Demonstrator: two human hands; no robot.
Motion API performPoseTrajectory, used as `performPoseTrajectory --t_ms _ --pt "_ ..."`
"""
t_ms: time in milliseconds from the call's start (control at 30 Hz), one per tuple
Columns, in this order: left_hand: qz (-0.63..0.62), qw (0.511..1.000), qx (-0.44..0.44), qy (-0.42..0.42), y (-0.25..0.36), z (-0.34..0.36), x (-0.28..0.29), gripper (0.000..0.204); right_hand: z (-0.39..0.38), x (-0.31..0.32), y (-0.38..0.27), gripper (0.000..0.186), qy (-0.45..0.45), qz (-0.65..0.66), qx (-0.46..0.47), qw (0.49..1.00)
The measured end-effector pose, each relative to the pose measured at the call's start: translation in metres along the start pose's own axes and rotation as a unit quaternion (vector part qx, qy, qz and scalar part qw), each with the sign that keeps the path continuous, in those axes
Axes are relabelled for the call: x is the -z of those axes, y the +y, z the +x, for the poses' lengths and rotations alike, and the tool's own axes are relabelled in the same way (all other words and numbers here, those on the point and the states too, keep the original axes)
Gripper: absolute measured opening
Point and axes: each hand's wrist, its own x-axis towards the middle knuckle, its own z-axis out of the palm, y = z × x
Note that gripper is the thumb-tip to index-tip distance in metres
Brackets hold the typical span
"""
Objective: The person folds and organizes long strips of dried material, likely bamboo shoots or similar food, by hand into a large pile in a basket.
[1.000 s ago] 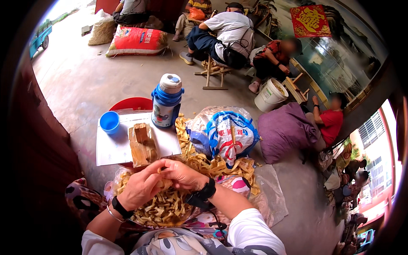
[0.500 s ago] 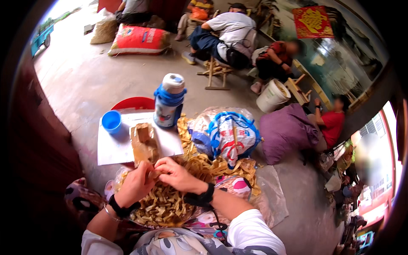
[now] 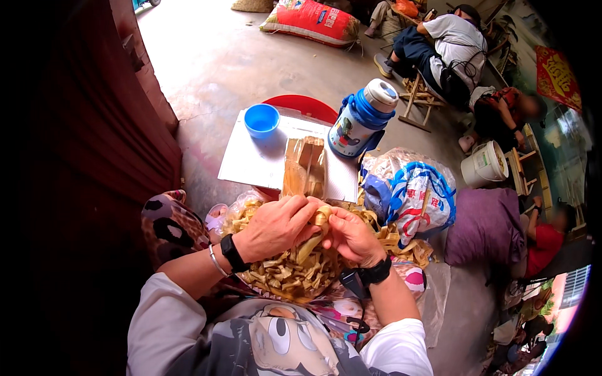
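Observation:
Over my lap, both hands pinch a flat, pale tan strip (image 3: 322, 216) that looks like dried leaf or husk. It curls into a small loop between them, and one end trails downward. My left hand (image 3: 276, 227) is closed at the loop's left side, its fingertips partly hidden. On the other side, my right hand (image 3: 352, 237) grips the strip between thumb and fingers. Below them lies a heap of short, folded tan pieces (image 3: 291, 276). Just beyond my fingers, a brown wooden block (image 3: 307, 164) in clear plastic sits on white sheets (image 3: 238, 166).
A blue cup (image 3: 261, 120) and a blue-and-white flask (image 3: 362, 119) stand on the sheets, above a red round surface (image 3: 307, 105). Loose strips (image 3: 411, 250) and a white-and-blue plastic bag (image 3: 421, 200) lie to the right, beside a purple sack (image 3: 483, 225). Several people sit beyond.
My view has turned, so the scene sits further right and tilted. My hands have drawn slightly apart, and the curled strip now shows between them.

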Motion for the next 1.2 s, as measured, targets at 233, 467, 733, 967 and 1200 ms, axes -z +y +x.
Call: performPoseTrajectory --t_ms 233,467,733,967,1200 --pt "-0.074 0.997 -0.004 0.004 -0.002 0.002 -0.004 0.034 -0.004 -0.003 -0.002 0.041 -0.025 -0.024 -0.011 0.999" --pt "-0.114 0.993 0.021 0.027 -0.004 -0.005 -0.008 0.028 0.0 -0.007 0.001 0.04 0.056 -0.089 0.003 0.994" --pt "-0.438 0.868 0.213 -0.097 -0.005 -0.003 0.008 0.023 -0.02 0.002 -0.034 0.016 0.158 -0.267 -0.014 0.95" --pt "-0.704 0.627 0.301 -0.145 -0.011 -0.004 -0.005 0.021 -0.014 -0.004 -0.02 0.016 0.133 -0.261 -0.029 0.956" --pt "-0.836 0.402 0.337 -0.159 -0.003 -0.011 -0.027 0.006 -0.005 -0.009 -0.009 0.016 0.109 -0.261 -0.019 0.959"
